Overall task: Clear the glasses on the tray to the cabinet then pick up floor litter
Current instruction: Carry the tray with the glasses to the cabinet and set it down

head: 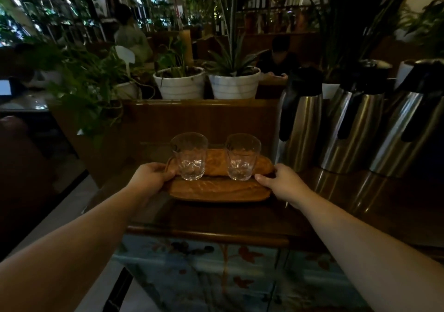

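Tray: a wooden tray [219, 191] sits in the middle of the frame, just below centre, over a dark wooden counter [216, 218]; whether it rests on the counter or is lifted just above it cannot be told.
Left glass: a clear empty glass [189, 156] stands upright on the left part of the tray.
Right glass: a second clear empty glass [242, 156] stands upright on the right part of the tray, apart from the first.
Left hand: the left hand [153, 174] grips the tray's left end, its fingers [168, 176] curled tight on the rim, right beside the left glass.
Right hand: the right hand [284, 183] grips the tray's right end, thumb on top, fingers clamped on the edge.
Arms: both bare forearms reach in from the lower corners of the frame.
Jugs: three steel vacuum jugs [300, 122] with black tops stand in a row on the counter at the right of the frame, the nearest one just beside the tray.
Plants: two white pots [180, 84] with green plants stand behind the counter's back panel, upper centre.
Cabinet front: a painted floral panel [216, 273] shows below the counter's edge, bottom centre.
Lighting: dim; the far background is blurred.
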